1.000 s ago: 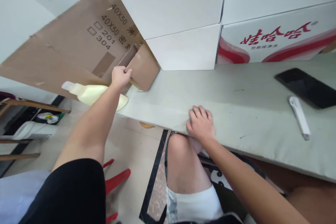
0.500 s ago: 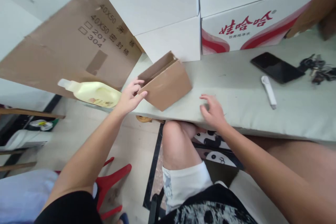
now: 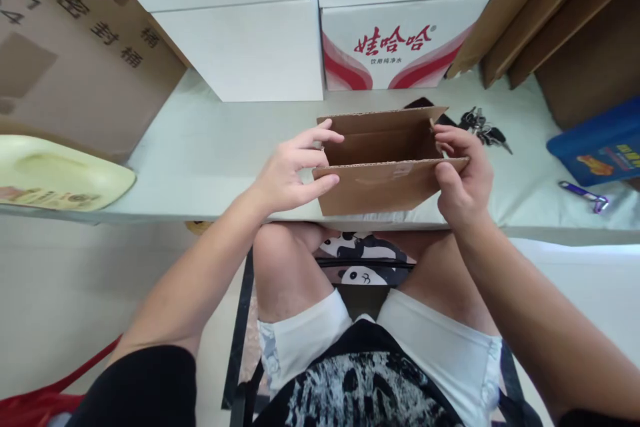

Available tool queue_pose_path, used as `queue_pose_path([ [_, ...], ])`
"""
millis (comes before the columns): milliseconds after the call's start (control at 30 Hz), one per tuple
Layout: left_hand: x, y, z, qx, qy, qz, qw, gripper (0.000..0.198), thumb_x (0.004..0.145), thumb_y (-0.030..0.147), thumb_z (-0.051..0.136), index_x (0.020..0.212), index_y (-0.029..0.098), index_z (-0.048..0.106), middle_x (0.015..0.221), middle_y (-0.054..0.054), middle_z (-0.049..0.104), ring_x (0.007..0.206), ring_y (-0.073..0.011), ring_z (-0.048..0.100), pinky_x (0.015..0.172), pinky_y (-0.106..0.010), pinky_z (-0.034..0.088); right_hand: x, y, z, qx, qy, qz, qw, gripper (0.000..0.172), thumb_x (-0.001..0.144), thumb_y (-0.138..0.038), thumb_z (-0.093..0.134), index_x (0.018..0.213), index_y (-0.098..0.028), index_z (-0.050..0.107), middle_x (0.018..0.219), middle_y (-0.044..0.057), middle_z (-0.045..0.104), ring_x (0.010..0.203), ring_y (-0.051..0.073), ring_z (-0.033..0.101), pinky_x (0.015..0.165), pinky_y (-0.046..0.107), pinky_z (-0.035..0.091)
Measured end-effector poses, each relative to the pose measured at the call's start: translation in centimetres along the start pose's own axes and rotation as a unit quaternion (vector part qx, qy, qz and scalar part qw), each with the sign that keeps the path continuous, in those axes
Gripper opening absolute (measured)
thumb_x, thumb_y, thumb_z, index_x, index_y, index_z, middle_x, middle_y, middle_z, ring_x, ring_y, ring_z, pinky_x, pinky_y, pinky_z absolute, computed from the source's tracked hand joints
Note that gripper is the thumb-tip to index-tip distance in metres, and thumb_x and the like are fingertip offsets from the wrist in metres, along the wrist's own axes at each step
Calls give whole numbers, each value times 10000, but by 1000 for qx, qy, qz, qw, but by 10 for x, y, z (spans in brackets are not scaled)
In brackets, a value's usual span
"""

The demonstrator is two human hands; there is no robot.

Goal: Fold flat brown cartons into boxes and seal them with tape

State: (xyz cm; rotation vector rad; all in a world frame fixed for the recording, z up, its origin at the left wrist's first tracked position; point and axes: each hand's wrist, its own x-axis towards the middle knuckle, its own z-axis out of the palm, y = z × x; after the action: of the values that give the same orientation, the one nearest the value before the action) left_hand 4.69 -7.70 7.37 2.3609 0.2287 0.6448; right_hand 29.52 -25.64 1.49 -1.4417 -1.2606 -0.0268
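A small brown cardboard box (image 3: 375,190) stands on the pale green covered table in front of me, its top open and two long flaps raised. My left hand (image 3: 303,170) is at its left end, thumb against the near flap and fingers reaching over the end and toward the far flap. At the right end, my right hand (image 3: 463,177) grips the corner, with the thumb outside the near flap and the fingers curled at the end. Partly hidden behind the box lies a black phone (image 3: 419,103). The box's bottom is out of sight.
White cartons (image 3: 240,53) stand along the back. A yellow bottle (image 3: 60,173) lies left, before a large cardboard sheet (image 3: 30,73). Keys (image 3: 483,127), a blue package (image 3: 600,143), a purple-handled tool (image 3: 583,195) and brown cardboard pieces (image 3: 540,20) are right.
My view has swung right. My right hand has moved from the bare table to the box's right end. The box now sits lengthwise before me; the white cutter is no longer visible.
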Motion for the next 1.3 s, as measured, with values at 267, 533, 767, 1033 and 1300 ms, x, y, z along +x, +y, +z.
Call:
queue_pose_path([
  [267,-13,-6,29,-93,13,-7,996,175,899,311,687,1031,234,602,1384,-112,705,1496,-332,519,1211,-569,459,-12,-3,0,63,-55,94,992,185,956,-473,604,1083,-341,635,1017,62,788,1136,347,736,1004,580,567],
  [533,-11,-10,46,-94,58,-122,986,277,865,443,737,990,220,630,1019,-39,737,958,-199,711,925,-367,570,-13,2,0,-89,-2,58,994,366,855,-401,678,1193,-324,559,1185,94,665,1136,338,676,979,576,571],
  [767,-29,-41,76,-69,223,-93,968,667,784,713,780,1248,296,543,1431,-122,492,1375,-296,520,1113,-473,503,20,3,-4,-187,-77,4,979,783,804,-301,695,1502,-376,348,1630,115,371,1520,392,381,1178,643,445],
  [1033,-32,-52,74,-90,174,-105,975,925,795,750,746,1521,395,296,1667,-142,352,1531,-332,419,1177,-518,454,15,9,9,-142,-93,49,984,506,834,-232,606,1335,-282,656,1289,129,619,1299,354,590,1183,593,473],
  [1300,-29,-42,71,-65,164,-140,974,564,861,730,675,1152,247,689,1423,-137,633,1493,-345,479,1240,-576,387,18,8,10,-137,-109,37,984,312,876,-280,598,1098,-324,812,1250,38,759,1277,358,656,1209,655,453],
])
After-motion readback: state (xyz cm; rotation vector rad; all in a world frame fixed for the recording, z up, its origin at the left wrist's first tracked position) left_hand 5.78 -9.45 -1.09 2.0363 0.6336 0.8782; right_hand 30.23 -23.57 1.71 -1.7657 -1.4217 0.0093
